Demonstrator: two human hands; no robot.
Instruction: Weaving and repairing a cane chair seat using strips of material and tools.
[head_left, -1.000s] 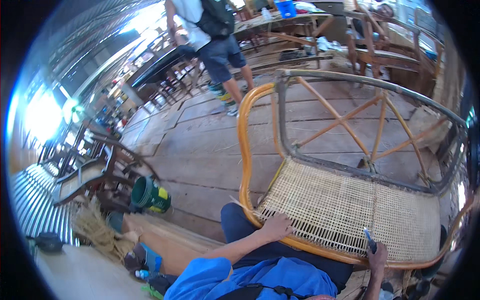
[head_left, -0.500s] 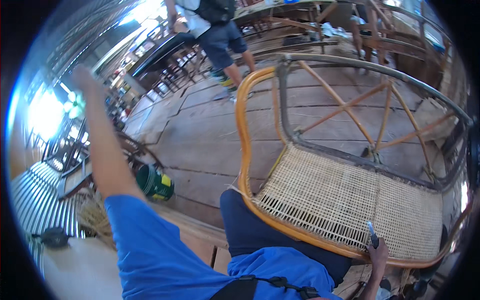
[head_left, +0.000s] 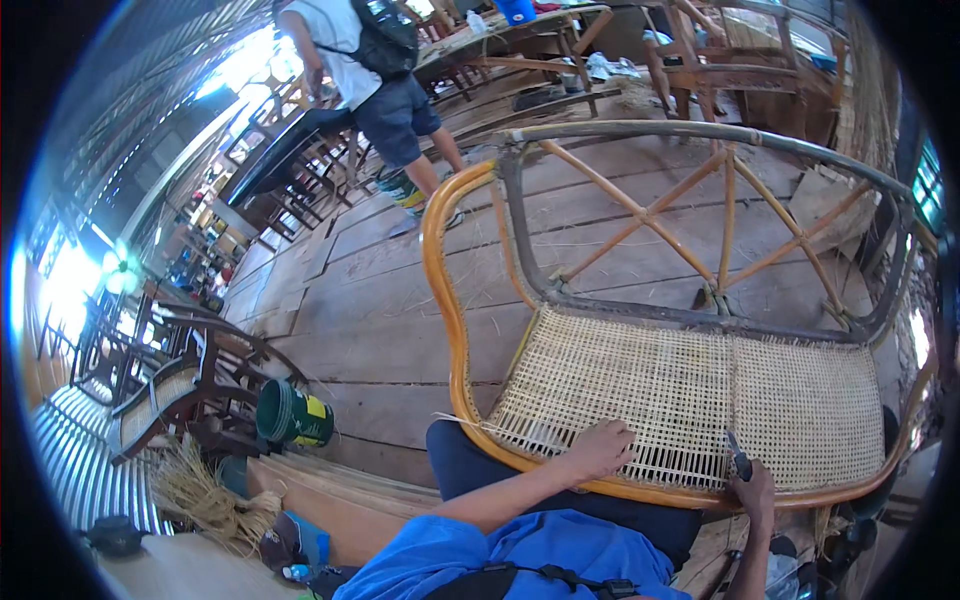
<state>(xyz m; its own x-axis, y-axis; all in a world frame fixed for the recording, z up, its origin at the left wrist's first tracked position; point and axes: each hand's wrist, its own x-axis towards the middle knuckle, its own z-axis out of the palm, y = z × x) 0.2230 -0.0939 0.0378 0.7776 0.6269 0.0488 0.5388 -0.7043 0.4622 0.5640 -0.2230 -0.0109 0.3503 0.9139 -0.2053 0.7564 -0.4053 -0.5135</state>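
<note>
A rattan bench (head_left: 447, 300) with a woven cane seat (head_left: 640, 375) lies across my lap, its front rail towards me. My left hand (head_left: 600, 450) is over the open weave near the front rail, fingers bent and closed together; anything between them is too small to see. My right hand (head_left: 755, 490) grips a short dark-handled tool (head_left: 740, 460) with a metal blade. That blade points up and away from me, over the front edge of the seat near the middle seam. Loose cane ends (head_left: 455, 418) stick out at the left front corner.
A green bucket (head_left: 292, 413) lies tilted on the plank floor (head_left: 370, 330) to the left. Beside it are dark chairs (head_left: 200, 380) and a bundle of cane strands (head_left: 215, 505). A person (head_left: 390, 110) with a backpack stands beyond the bench, near a long worktable (head_left: 500, 35).
My left arm, stretched out to the far left before, has come back so the hand is at the seat's front. My right hand stays with the tool. The view has shifted.
</note>
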